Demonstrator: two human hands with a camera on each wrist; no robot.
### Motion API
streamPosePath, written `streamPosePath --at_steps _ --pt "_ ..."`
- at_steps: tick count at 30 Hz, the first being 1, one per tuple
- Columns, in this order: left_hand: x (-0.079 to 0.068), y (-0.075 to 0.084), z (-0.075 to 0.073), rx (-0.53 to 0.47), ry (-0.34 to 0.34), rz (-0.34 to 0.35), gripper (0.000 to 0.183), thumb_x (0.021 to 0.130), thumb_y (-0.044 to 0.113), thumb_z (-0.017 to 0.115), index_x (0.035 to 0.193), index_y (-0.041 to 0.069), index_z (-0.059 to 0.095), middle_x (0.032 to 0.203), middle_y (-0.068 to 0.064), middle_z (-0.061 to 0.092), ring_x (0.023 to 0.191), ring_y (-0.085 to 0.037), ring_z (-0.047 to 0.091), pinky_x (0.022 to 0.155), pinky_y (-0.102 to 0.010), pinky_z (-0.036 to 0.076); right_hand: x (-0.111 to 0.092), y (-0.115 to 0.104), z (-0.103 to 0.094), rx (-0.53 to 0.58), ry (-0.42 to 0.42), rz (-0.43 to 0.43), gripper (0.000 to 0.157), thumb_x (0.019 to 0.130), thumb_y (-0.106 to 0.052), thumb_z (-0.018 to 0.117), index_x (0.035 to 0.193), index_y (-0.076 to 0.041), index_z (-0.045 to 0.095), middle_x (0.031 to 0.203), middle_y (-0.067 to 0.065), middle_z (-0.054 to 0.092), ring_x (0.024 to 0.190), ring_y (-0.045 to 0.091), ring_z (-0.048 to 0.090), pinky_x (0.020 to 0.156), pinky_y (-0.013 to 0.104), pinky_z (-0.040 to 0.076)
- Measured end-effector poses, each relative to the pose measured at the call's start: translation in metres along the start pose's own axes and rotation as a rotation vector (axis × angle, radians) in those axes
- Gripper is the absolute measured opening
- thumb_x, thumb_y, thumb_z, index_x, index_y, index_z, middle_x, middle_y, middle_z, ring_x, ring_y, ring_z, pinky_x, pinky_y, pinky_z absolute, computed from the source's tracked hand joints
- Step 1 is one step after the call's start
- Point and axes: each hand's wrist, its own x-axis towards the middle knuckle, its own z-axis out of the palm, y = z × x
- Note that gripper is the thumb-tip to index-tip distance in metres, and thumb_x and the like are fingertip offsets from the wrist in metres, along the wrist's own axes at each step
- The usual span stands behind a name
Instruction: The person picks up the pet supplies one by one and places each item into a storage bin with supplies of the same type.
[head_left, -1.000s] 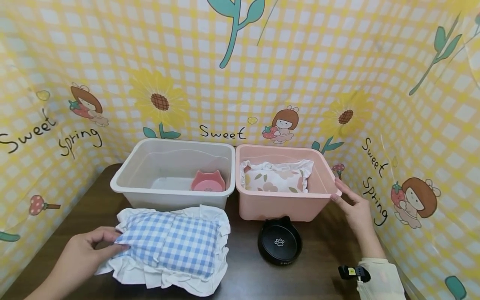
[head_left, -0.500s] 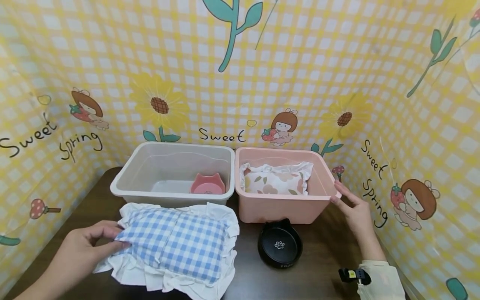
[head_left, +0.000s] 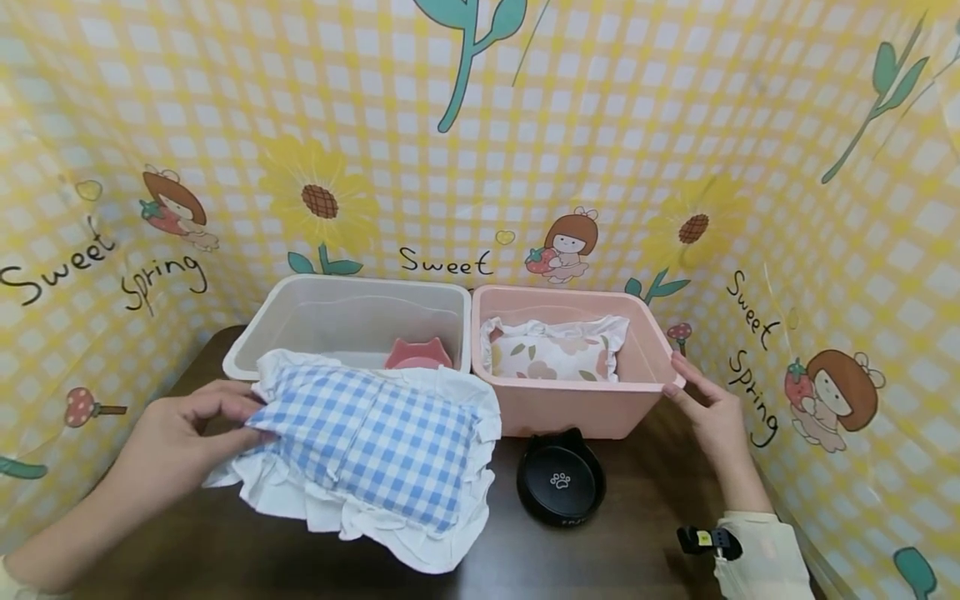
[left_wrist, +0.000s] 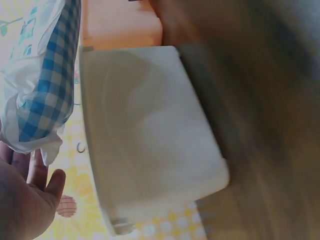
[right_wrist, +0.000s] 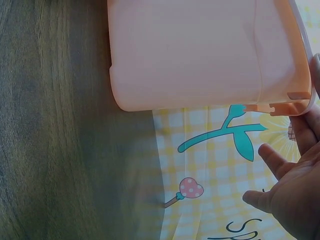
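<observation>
We see the left hand (head_left: 191,429) pinching the left corner of the blue checked pillow (head_left: 375,450), which has risen and shifted right since the earlier frames; held above the worktop (head_left: 525,558), it now hides most of the grey bin's (left_wrist: 150,125) front and more of the pink bowl (head_left: 417,352) in the head view. We find the right hand (head_left: 708,412) unmoved, gripping the pink bin (head_left: 585,412) by its rim.
</observation>
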Motion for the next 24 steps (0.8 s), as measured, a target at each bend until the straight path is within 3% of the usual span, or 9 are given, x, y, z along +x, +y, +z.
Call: streamPosePath --at_steps 6,10,14,17,24 --pt "0.022 0.012 -0.001 0.009 0.027 0.043 0.015 0.077 0.005 0.089 0.082 0.016 0.08 0.1 0.018 0.073 0.103 0.01 0.059 0.086 -0.002 0.04 0.0 0.0 0.0 -0.012 -0.001 0.007 0.049 0.096 -0.025 0.075 0.142 -0.015 0.062 0.149 -0.007 0.056 0.136 -0.004 0.048 0.097 0.004 0.041" --pt "0.037 0.021 -0.002 0.003 0.028 0.041 0.012 0.079 0.006 0.088 0.085 0.014 0.08 0.103 0.019 0.072 0.099 0.007 0.061 0.071 -0.009 0.048 0.0 -0.002 0.0 0.001 -0.008 0.011 0.049 0.096 -0.025 0.074 0.143 -0.015 0.061 0.149 -0.008 0.055 0.137 -0.005 0.047 0.097 0.004 0.04" --pt "0.053 0.031 0.0 0.015 0.046 0.054 0.012 0.08 0.009 0.089 0.083 0.016 0.08 0.103 0.015 0.073 0.101 0.005 0.061 0.078 -0.008 0.047 0.002 -0.003 -0.001 -0.004 -0.008 0.006 0.049 0.097 -0.026 0.074 0.143 -0.016 0.061 0.149 -0.008 0.056 0.136 -0.005 0.047 0.098 0.004 0.04" --pt "0.063 0.038 0.003 0.024 0.056 0.106 0.014 0.079 0.008 0.089 0.081 0.018 0.079 0.102 0.008 0.074 0.105 0.004 0.06 0.09 -0.003 0.039 0.002 -0.001 -0.001 -0.027 -0.008 0.007 0.049 0.097 -0.027 0.073 0.143 -0.017 0.062 0.149 -0.009 0.056 0.136 -0.006 0.047 0.097 0.003 0.04" --pt "0.086 0.049 0.01 0.057 0.091 0.274 0.019 0.078 0.001 0.088 0.079 0.016 0.078 0.103 0.003 0.073 0.107 0.006 0.059 0.089 -0.003 0.042 0.0 0.0 -0.001 -0.048 -0.007 0.009 0.049 0.097 -0.028 0.073 0.143 -0.017 0.062 0.149 -0.008 0.056 0.135 -0.007 0.047 0.098 0.003 0.039"
